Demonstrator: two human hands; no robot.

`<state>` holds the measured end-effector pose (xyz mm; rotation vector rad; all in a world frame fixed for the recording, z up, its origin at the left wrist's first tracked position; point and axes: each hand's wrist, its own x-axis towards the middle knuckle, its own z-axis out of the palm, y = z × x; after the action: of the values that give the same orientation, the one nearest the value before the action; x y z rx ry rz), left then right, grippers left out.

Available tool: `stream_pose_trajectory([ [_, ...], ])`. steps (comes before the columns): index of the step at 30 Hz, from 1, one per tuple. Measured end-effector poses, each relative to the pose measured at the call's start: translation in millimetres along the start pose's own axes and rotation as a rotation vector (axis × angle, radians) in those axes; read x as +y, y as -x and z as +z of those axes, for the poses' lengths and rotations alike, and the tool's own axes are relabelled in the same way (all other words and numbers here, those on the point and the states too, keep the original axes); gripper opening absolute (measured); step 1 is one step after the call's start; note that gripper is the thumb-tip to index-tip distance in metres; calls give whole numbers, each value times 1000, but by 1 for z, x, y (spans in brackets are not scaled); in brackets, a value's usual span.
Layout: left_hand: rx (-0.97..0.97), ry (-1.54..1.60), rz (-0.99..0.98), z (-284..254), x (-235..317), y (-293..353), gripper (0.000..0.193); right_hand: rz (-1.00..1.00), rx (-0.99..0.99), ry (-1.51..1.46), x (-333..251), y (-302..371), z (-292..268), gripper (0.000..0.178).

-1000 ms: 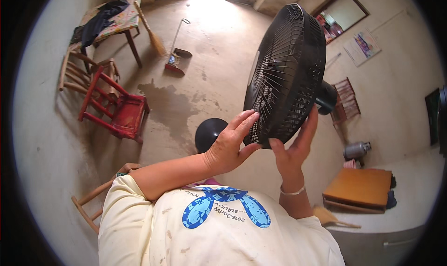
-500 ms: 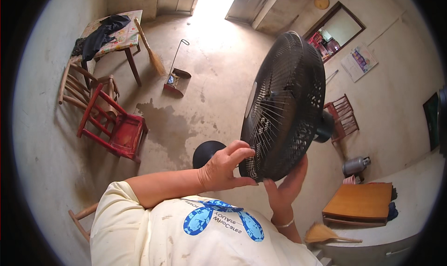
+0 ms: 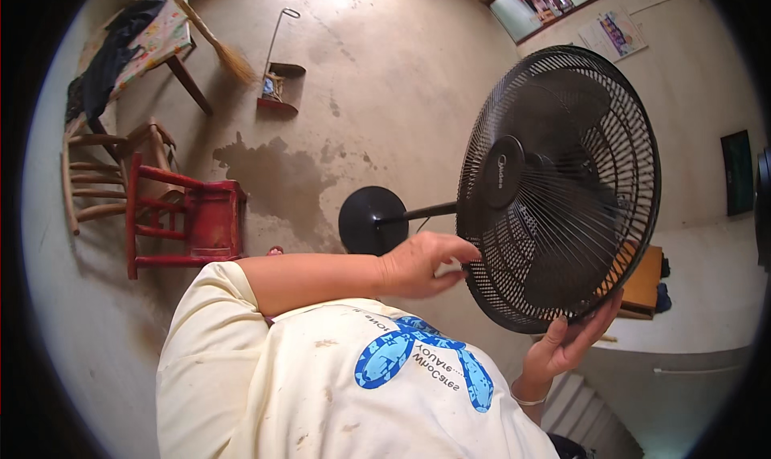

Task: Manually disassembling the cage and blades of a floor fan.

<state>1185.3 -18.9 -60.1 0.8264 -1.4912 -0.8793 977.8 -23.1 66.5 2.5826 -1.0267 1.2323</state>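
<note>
Fan [image 3: 566,198], right fingers [image 3: 595,327] partly behind

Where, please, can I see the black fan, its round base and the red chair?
Black fan [image 3: 554,194], head view: on its front grille.
Round base [image 3: 366,225], head view: on its disc.
Red chair [image 3: 214,224], head view: on its seat.
</note>
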Motion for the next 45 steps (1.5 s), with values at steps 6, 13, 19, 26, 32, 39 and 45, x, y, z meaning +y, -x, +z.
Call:
stream_pose_trajectory([
  [6, 4, 527, -834, -36, -116, -5, 21, 212, 53, 67, -29, 1, 20, 52],
  [13, 76, 905, -1093, -57, -186, -36, 22, 525, 322, -46, -24, 20, 14, 44],
  [19, 158, 1111, -1113, -37, -231, -79, 22, 717, 317, -62, -39, 20, 15, 43],
  [26, 128, 1308, -1223, 25, -236, -103, 29, 766, 274, -11, -33, 30, 9, 45],
  [32, 145, 1537, -1090, 45, -233, -99, 33, 760, 365, 35, -34, 27, 16, 39],
  [39, 233, 1594, -1129, 57, -237, -95, 28, 731, 399, 71, -35, 24, 18, 40],
  [45, 294, 1666, -1110, 57, -239, -96, 30, 752, 420, 39, -34, 28, 14, 41],
])
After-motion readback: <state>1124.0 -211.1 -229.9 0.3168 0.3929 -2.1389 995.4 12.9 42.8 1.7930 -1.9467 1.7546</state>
